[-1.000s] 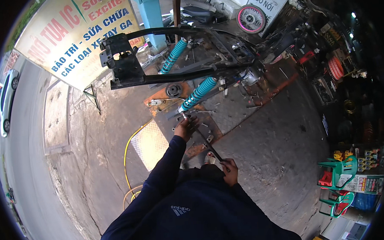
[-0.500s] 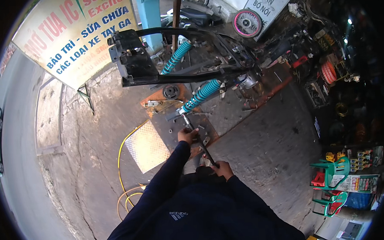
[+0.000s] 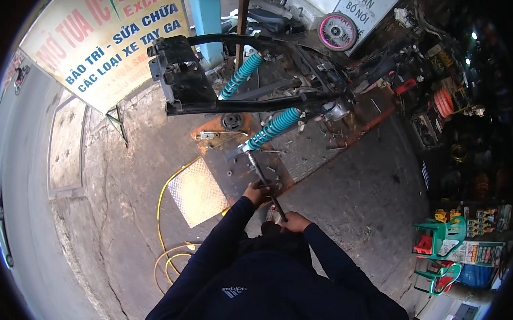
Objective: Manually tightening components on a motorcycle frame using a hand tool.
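Note:
A long-handled socket wrench [image 3: 260, 174] slants from the lower end of a teal coil-spring shock absorber [image 3: 275, 128] back toward my body. Its silver head meets the shock's lower mount. My left hand [image 3: 256, 193] is closed around the middle of the bar. At the near end of the handle, my right hand [image 3: 296, 222] is wrapped round it. The shock hangs from a black motorcycle frame [image 3: 231, 106], and a second teal shock absorber [image 3: 241, 76] is on the frame's far side.
Small parts and bolts lie on a metal work platform [image 3: 311, 157], with a round dark part [image 3: 231, 121] on it. A shiny tread plate [image 3: 198, 191] adjoins it. A yellow hose [image 3: 161, 221] curls at left. Green chairs [image 3: 448, 234] stand at right; a large sign [image 3: 105, 46] stands far left.
My left hand has slid down the wrench's bar toward me, away from the socket head. My right hand stays on the handle end. The whole view has shifted slightly.

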The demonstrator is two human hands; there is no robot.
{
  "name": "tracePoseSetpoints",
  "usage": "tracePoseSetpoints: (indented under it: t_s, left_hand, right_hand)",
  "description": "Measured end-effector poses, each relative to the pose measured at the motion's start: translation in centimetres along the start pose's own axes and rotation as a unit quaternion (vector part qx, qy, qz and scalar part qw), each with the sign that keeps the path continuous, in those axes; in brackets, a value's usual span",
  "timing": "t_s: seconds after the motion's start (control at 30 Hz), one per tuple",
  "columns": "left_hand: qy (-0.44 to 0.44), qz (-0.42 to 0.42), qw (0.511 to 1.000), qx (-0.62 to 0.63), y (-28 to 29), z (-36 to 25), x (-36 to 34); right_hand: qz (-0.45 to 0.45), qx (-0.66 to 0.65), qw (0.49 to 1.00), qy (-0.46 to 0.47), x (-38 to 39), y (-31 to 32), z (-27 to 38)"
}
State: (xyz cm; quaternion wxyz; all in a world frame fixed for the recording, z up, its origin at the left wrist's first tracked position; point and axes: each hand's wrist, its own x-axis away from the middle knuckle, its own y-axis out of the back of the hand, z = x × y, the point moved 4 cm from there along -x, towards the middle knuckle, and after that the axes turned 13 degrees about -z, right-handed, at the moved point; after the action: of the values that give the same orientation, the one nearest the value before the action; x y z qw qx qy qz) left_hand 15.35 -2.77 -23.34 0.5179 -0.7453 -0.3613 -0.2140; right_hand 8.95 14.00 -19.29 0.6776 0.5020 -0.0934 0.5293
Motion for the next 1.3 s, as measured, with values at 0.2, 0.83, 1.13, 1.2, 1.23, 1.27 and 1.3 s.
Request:
tracePoseSetpoints:
  t_s: [0.2, 0.83, 1.13, 1.2, 1.23, 1.27, 1.3]
  left_hand:
    - [-0.023, -0.158, 0.923, -0.351, 0.0, -1.9, 0.7]
    - [-0.078, -0.087, 0.950, -0.291, 1.1, -0.9, -1.5]
    - [0.004, 0.018, 0.993, -0.114, -0.8, -0.9, -1.0]
    - [-0.044, -0.043, 0.971, -0.231, 1.1, -1.7, -1.8]
    - [-0.077, -0.118, 0.916, -0.377, 1.2, -2.0, -2.1]
    - [-0.108, -0.191, 0.832, -0.509, 1.2, -2.5, -2.1]
    - [-0.110, -0.194, 0.832, -0.508, 1.2, -2.4, -1.9]
  right_hand:
    - [0.008, -0.065, 0.994, 0.086, -1.6, 0.7, 1.8]
    - [-0.024, -0.179, 0.984, 0.011, -2.6, 1.2, 2.4]
    - [0.019, -0.340, 0.940, 0.010, -4.2, 0.9, 0.8]
    - [-0.034, -0.222, 0.973, 0.048, -3.3, 1.7, 4.3]
    - [-0.101, -0.101, 0.987, 0.078, -2.7, 2.6, 5.3]
    - [-0.101, -0.100, 0.986, 0.081, -2.8, 2.2, 5.3]
    - [-0.181, -0.044, 0.975, 0.121, -2.8, 2.2, 5.6]
